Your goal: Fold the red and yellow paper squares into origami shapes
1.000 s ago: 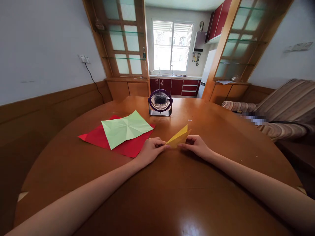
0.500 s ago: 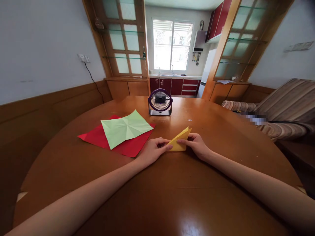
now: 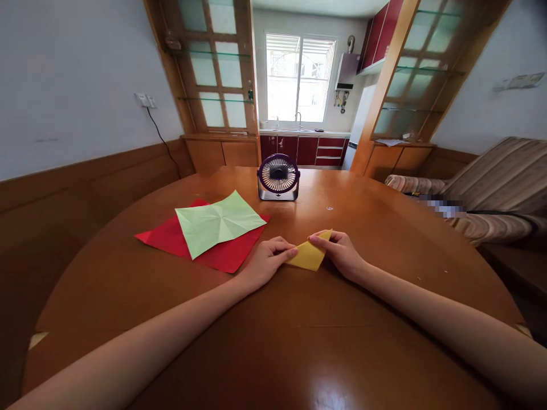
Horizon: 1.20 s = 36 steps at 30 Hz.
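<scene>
Near the middle of the round wooden table [image 3: 367, 216], a folded yellow paper [image 3: 306, 255] lies flat between the two hands: the left hand [image 3: 267, 261] presses its left corner down with fingers curled together, and the right hand [image 3: 339, 251] pinches the paper's far right corner between thumb and forefinger. Just left of the left hand, a creased light green sheet [image 3: 217, 223] lies on top of a red sheet [image 3: 222, 257], whose near corner almost reaches the left wrist. Farther back, a small purple desk fan [image 3: 278, 177] stands upright facing the person, well apart from the hands, with bare tabletop between it and the yellow paper.
</scene>
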Available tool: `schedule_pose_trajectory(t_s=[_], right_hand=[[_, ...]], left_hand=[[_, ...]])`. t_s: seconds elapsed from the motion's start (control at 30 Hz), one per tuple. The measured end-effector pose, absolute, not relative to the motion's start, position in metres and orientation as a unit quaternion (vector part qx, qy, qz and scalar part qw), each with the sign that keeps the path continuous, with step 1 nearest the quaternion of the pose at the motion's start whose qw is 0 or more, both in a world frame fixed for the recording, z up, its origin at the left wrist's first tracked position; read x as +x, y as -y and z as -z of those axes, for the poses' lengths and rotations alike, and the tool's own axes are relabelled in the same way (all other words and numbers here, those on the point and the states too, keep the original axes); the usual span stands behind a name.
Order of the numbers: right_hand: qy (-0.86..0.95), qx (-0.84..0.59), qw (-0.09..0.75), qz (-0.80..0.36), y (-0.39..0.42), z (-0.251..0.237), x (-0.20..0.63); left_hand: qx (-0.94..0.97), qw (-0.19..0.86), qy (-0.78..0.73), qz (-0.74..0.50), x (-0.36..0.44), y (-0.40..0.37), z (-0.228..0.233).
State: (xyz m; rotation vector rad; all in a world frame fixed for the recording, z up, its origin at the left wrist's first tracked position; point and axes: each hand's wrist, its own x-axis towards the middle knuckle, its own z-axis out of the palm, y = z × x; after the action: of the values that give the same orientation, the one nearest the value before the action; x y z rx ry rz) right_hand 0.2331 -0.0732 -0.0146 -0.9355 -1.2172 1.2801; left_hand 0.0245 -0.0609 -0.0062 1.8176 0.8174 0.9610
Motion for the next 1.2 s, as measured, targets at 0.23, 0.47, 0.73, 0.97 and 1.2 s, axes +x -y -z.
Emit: schedule_pose_trajectory(t_s=[0.23, 0.47, 0.73, 0.97, 1.2], right_hand=[[0.528, -0.435, 0.536, -0.494, 0.077, 0.01, 0.231], [0.553, -0.463, 0.549, -0.423, 0.081, 0.008, 0.223], [0.621, -0.454, 0.52, -0.372, 0.076, 0.014, 0.225], [0.636, -0.437, 0.492, -0.403, 0.076, 0.014, 0.225], [0.595, -0.435, 0.507, -0.447, 0.075, 0.014, 0.225]], left_hand=[[0.602, 0.548, -0.371, -0.446, 0.025, 0.058, 0.007], [0.436, 0.653, -0.322, -0.529, 0.03, 0.06, 0.004], [0.502, 0.63, -0.34, -0.485, 0.033, 0.064, 0.009], [0.544, 0.591, -0.355, -0.478, 0.031, 0.062, 0.009], [0.518, 0.618, -0.346, -0.48, 0.032, 0.063, 0.009]])
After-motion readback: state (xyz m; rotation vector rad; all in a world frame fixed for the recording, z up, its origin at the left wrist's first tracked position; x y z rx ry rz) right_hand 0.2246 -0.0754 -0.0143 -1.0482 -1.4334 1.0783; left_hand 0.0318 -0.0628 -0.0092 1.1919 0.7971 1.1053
